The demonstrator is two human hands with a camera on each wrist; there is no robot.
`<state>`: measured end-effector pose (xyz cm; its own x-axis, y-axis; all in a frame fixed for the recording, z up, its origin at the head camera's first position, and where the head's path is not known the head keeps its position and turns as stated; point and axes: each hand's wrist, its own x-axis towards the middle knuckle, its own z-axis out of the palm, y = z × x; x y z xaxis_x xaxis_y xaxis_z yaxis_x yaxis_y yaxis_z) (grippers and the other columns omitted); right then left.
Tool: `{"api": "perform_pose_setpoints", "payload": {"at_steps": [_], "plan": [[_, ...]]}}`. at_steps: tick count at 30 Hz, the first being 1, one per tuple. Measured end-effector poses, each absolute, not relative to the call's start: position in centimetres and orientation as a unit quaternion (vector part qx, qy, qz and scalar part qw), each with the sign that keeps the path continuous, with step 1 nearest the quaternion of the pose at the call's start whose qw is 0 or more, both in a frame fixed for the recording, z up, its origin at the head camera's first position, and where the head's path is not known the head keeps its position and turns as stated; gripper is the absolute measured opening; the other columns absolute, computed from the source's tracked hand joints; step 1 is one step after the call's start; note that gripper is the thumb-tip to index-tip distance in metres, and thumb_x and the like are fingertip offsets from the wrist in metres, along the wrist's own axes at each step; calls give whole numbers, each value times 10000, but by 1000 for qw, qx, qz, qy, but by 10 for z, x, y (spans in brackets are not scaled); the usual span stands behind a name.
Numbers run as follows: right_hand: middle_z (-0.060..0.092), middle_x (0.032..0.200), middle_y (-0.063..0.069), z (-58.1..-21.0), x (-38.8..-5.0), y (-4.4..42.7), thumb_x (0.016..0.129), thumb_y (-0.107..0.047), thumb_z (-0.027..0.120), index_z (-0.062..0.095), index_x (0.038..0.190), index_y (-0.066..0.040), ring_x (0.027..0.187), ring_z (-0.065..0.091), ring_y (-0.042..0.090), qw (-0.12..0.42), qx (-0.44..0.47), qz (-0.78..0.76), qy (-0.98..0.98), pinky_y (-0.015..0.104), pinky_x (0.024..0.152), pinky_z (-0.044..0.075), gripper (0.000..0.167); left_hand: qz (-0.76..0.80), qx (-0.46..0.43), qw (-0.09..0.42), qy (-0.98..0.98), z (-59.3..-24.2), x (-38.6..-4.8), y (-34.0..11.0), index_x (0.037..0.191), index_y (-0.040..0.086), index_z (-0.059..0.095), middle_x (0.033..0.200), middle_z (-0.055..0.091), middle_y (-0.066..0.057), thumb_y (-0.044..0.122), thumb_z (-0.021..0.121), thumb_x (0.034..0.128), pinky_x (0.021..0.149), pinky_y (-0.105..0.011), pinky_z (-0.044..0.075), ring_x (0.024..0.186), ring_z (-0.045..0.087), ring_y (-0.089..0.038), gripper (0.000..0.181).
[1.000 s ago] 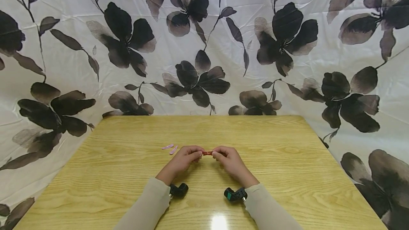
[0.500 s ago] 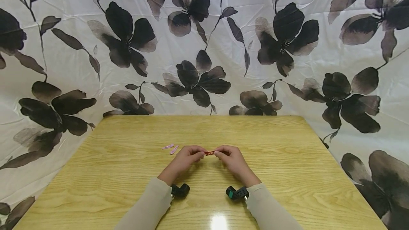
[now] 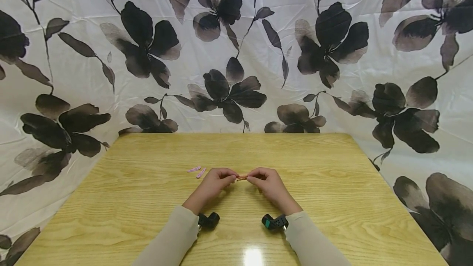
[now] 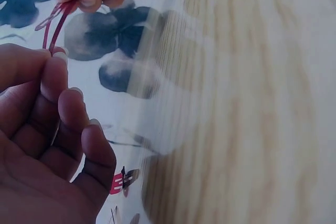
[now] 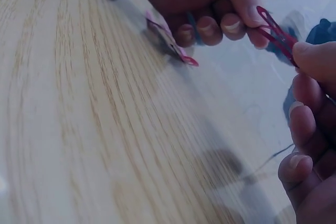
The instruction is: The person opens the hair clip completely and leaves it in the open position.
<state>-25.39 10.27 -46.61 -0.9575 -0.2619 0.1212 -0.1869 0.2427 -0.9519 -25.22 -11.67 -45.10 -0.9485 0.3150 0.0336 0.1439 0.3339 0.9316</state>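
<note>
A red snap hair clip (image 3: 242, 177) is held above the table between both hands. My left hand (image 3: 213, 184) pinches its left end between thumb and index finger. At the opposite end, the thumb and index finger of my right hand (image 3: 267, 183) pinch it. In the left wrist view, the clip (image 4: 56, 27) spans the small gap between the fingertips, its narrow strips standing apart. The right wrist view shows a pointed loop of the clip (image 5: 275, 31) sticking out beside the left fingertips. The fingertips cover both ends.
Two pink hair clips (image 3: 197, 171) lie on the wooden table (image 3: 314, 167), just left of my left hand. A white cloth with dark flowers (image 3: 236, 44) hangs behind the table and along its sides. Each wrist wears a black camera (image 3: 208, 220).
Both hands have shifted slightly right with the red hair clip. Its strips, close together a second ago, now show a gap, with one part sitting lower.
</note>
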Motion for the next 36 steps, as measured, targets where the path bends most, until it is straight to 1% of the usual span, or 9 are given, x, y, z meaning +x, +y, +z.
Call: {"api": "perform_pose_setpoints", "payload": {"at_steps": [4,9,14,17,22,24,29,36], "plan": [[651,874,9,-458,-250,103,904,-145,687,726,974,-71,620,495,199,42,-140,-601,786,248,510,426,109,551,145,71,819,-451,-252,-117,1027,82,736,1045,688,-70,181,603,963,750,-331,498,881,599,-181,178],[632,831,-15,-439,-237,102,900,-119,685,717,950,-41,595,481,164,44,-150,-600,785,232,504,421,98,535,146,58,830,-451,-252,-116,983,121,753,1039,705,-37,172,637,940,744,-308,496,899,604,-136,134],[650,857,19,-434,-233,103,896,-100,685,710,951,-17,610,489,152,41,-155,-591,791,236,511,425,103,505,144,48,850,-450,-250,-115,950,192,759,1035,708,23,205,660,927,773,-307,503,937,611,-133,103],[661,881,44,-434,-234,103,894,-92,684,710,952,-11,631,494,132,41,-156,-578,800,237,534,431,102,484,147,43,862,-449,-249,-115,940,207,759,1034,707,33,212,663,924,780,-319,507,935,614,-134,98],[672,898,54,-456,-247,102,875,-115,712,724,935,-62,660,511,116,27,-146,-559,816,246,575,444,81,463,156,47,871,-450,-249,-115,934,210,754,997,702,29,208,662,923,745,-315,507,866,613,-124,92],[676,901,36,-466,-253,102,866,-146,729,732,924,-112,673,521,123,20,-143,-550,822,250,590,447,68,458,161,48,873,-450,-249,-115,929,204,751,973,699,29,201,665,921,726,-307,505,831,606,-120,86],[671,880,-9,-469,-253,103,862,-196,739,732,898,-186,681,535,133,8,-162,-529,833,256,608,455,38,437,174,45,881,-452,-250,-114,907,194,743,925,688,33,175,670,915,680,-296,492,765,578,-116,76],[645,788,-12,-466,-250,103,842,-189,751,727,867,-157,652,525,102,-17,-192,-503,842,244,592,448,47,409,189,39,892,-453,-251,-113,875,181,738,861,671,43,149,670,906,628,-277,471,712,547,-119,81]]}}
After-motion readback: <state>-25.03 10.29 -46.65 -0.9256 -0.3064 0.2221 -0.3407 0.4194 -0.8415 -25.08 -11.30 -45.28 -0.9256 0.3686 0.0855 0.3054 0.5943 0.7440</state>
